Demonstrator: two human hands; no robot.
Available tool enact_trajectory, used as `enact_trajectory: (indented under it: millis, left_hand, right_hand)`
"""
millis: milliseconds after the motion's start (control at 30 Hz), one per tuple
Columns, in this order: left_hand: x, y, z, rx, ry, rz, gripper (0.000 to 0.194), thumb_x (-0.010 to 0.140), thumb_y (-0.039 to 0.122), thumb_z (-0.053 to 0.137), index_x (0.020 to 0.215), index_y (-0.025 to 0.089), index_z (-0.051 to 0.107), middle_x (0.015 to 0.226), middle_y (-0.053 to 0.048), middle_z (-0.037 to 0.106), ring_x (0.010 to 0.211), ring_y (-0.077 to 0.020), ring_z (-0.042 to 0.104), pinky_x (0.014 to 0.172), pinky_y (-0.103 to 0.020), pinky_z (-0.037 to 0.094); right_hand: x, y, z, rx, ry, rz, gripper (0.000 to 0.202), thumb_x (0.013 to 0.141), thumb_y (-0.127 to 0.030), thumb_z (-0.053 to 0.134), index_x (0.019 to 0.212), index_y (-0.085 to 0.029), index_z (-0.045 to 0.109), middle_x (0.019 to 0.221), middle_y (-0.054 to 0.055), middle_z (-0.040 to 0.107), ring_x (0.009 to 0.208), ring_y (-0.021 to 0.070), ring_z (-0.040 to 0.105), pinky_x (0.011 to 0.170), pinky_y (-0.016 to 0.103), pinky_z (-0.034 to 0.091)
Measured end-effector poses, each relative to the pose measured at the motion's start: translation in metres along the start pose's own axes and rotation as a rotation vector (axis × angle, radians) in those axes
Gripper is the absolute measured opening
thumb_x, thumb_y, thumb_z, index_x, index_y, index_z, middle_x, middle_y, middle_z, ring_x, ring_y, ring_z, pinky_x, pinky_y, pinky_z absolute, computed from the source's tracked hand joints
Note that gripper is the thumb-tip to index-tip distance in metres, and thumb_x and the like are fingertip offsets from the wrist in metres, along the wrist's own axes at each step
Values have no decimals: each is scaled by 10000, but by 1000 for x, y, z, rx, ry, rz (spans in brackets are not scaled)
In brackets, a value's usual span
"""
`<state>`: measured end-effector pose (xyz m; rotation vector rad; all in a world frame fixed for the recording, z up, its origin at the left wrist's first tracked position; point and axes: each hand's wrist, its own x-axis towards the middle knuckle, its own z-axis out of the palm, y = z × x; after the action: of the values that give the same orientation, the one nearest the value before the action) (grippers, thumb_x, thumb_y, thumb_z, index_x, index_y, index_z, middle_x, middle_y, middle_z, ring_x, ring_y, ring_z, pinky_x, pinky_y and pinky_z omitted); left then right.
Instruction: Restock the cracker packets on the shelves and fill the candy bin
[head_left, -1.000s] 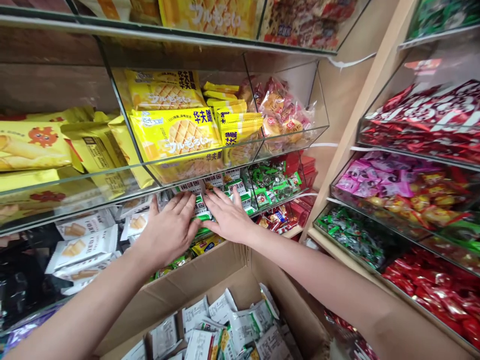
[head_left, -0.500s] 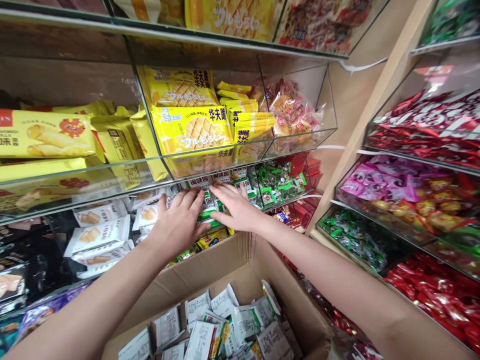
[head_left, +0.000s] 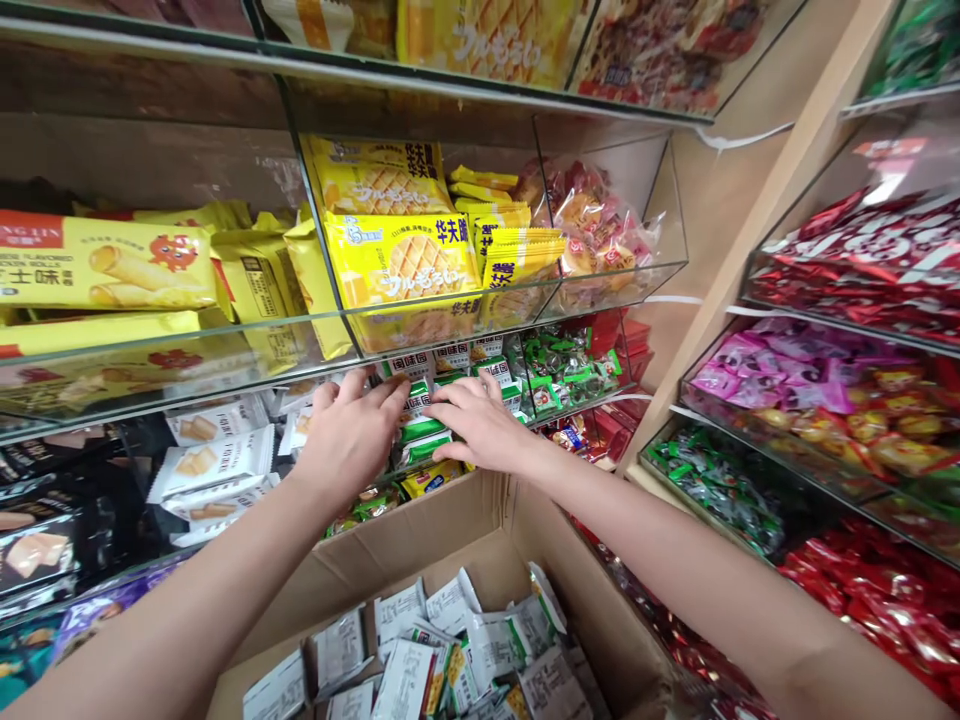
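My left hand (head_left: 351, 424) reaches into a glass shelf compartment, its fingers stretched over the left side of some green-and-white snack packets (head_left: 418, 403). My right hand (head_left: 481, 424) rests on the right side of the same packets, fingers spread and bent a little. Neither hand grips a packet; the fingertips touch the packets, partly hiding them. Under my forearms stands an open cardboard box (head_left: 420, 520) with several loose white-and-green packets (head_left: 405, 680) inside.
A glass shelf with yellow waffle packets (head_left: 405, 258) hangs just above my hands. White biscuit packets (head_left: 217, 465) lie to the left, green-wrapped sweets (head_left: 566, 362) to the right. A wooden upright (head_left: 739, 270) separates further candy bins, with red-wrapped sweets (head_left: 877, 590) at lower right.
My hands have shifted slightly over the packets, and the right fingers are bent more, baring more of the green-and-white packets between the hands. The whole view has moved a little to the right.
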<state>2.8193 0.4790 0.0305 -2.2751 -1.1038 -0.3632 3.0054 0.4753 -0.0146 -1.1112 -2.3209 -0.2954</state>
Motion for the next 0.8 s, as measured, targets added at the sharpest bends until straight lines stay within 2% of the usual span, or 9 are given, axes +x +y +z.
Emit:
enact_trajectory:
  millis: [133,267,433,533,633,733,800]
  left_hand:
    - [5,7,-1,-3,-29,-41,307,856,223,395,1073,204,612,908,-104,697,975,-355,452,713,-493,330]
    - [8,14,2,-16,-44,-58,351,843,192,388,1134,214,583,987,-122,669,965,-334,462,737,-493,332]
    - [11,16,4,-35,-87,-72,402,831,137,348,1175,184,549,1080,-118,641,907,-316,515,683,-457,388]
    - [8,15,2,-41,-97,-60,432,812,126,362,1220,138,504,1189,-136,585,978,-321,511,713,-464,415]
    - [2,16,1,-45,-84,-48,441,829,190,377,1253,105,463,1313,-164,479,1119,-331,448,807,-485,412]
    - [-2,17,4,-41,-57,-54,470,885,290,310,1295,82,403,1392,-178,385,1271,-340,295,933,-578,309]
    - [-2,16,8,-51,-52,-51,513,898,351,287,1317,65,366,1406,-185,365,1307,-344,238,961,-631,244]
  right_hand:
    - [4,1,-4,-3,-22,-3,470,663,-431,713,1061,-214,589,1085,75,548,1096,254,404,1012,570,143]
    - [-7,-13,5,-47,25,77,476,747,-380,645,1172,-200,527,1210,124,491,1169,272,369,1032,570,125]
    - [-21,-31,21,-91,36,138,579,806,-308,573,1315,-123,370,1402,206,302,1302,304,239,1047,588,91]
    - [-22,-34,21,-79,15,146,626,800,-340,577,1337,-121,343,1430,200,260,1322,309,212,1052,594,72]
    - [-20,-32,16,-40,20,173,609,834,-423,504,1345,-134,342,1442,175,250,1331,299,201,1053,598,64]
    - [-13,-29,14,-5,19,209,551,895,-421,373,1362,-134,318,1448,153,244,1344,275,185,1052,605,63]
    - [-8,-28,15,11,1,210,570,904,-449,330,1373,-127,294,1444,146,256,1346,272,184,1046,622,35]
